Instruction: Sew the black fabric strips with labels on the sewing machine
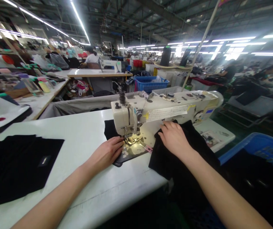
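Observation:
My left hand [111,149] is beside the presser foot [126,140] of a white sewing machine [165,108], its fingers bent and pressed together. What lies beneath those fingertips is hidden. Behind them, a small black fabric piece [109,128] shows to the left of the machine head. My right hand [174,135] grips a larger black fabric piece [164,159] to the right of the needle area, fingers curled over its upper part. This cloth hangs over the table's front edge. Pink-handled thread snips [148,148] lie on the lit machine bed between my hands.
Another black fabric piece with a small label [19,165] lies flat on the white table [84,127] at left. A blue basket [253,143] with dark cloth stands at right. Thread cones [166,56] rise behind the machine. Farther back are a blue crate [150,83] and a seated person [92,57].

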Tool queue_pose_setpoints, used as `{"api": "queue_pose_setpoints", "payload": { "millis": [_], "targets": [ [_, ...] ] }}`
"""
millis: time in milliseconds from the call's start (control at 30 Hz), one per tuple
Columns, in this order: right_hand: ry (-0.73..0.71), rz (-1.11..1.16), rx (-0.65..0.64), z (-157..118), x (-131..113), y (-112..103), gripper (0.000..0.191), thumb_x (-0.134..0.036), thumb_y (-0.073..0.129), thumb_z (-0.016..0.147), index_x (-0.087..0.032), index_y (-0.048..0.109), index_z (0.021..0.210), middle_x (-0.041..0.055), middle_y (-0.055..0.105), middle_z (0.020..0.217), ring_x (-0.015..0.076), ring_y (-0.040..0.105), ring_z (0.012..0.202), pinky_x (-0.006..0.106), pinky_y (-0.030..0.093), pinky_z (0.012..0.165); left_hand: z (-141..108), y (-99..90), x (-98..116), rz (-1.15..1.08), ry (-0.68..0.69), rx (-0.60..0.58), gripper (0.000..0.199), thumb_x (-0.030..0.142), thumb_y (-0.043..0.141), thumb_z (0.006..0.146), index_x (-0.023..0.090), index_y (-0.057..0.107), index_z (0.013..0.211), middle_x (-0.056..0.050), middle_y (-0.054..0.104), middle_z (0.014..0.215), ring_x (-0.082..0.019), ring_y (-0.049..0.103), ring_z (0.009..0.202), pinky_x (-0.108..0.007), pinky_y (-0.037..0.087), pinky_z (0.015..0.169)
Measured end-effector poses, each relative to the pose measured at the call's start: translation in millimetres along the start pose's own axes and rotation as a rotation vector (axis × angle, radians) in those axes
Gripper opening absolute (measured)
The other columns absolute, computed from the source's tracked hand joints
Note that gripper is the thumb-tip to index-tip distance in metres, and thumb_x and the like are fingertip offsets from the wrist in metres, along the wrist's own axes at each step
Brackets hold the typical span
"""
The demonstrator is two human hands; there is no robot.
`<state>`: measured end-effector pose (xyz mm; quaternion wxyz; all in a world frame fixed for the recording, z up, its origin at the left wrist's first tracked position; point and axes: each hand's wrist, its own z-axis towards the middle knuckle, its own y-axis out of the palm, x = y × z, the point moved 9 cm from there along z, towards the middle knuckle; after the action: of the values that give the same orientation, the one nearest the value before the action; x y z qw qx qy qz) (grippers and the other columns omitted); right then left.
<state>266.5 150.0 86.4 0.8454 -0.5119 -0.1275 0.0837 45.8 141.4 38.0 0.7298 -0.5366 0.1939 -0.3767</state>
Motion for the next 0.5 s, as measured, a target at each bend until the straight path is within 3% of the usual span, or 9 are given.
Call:
{"api": "queue_pose_setpoints", "payload": {
  "millis": [200,333,500],
  "targets": [
    [-0.021,0.047,-0.011,7.7,0.9,1.7,0.013,-0.016,0.055,0.091,-0.018,0.068,0.092,0.0100,0.067,0.094,0.0279,0.058,0.094,0.043,0.042,0.089,-4.2,3.0,-5.1,-0.013,-0.069,0.015,0.037,0.028,0.040,0.102,0.014,0.067,0.123,-0.014,0.066,0.128,-0.028,0.059,0.123,-0.045,0.051,0.105],
    [-0.164,0.223,0.080,5.5,-5.6,-14.3,0.013,-0.015,0.052,0.093,-0.021,0.063,0.091,0.0054,0.067,0.093,0.0244,0.058,0.095,0.044,0.037,0.101,-8.9,6.0,-9.1,0.005,-0.148,-0.005,0.036,0.027,0.041,0.102,0.016,0.064,0.127,-0.014,0.064,0.133,-0.029,0.057,0.126,-0.050,0.048,0.107],
    [-0.154,0.428,0.174,-1.6,7.3,-21.4,0.007,-0.019,0.050,0.093,-0.022,0.055,0.092,0.0041,0.066,0.091,0.0234,0.060,0.090,0.045,0.040,0.101,-29.4,-1.8,1.9,0.002,-0.199,-0.019,0.035,0.028,0.046,0.099,0.016,0.065,0.126,-0.014,0.064,0.134,-0.031,0.058,0.125,-0.052,0.050,0.105]
  ]
}}
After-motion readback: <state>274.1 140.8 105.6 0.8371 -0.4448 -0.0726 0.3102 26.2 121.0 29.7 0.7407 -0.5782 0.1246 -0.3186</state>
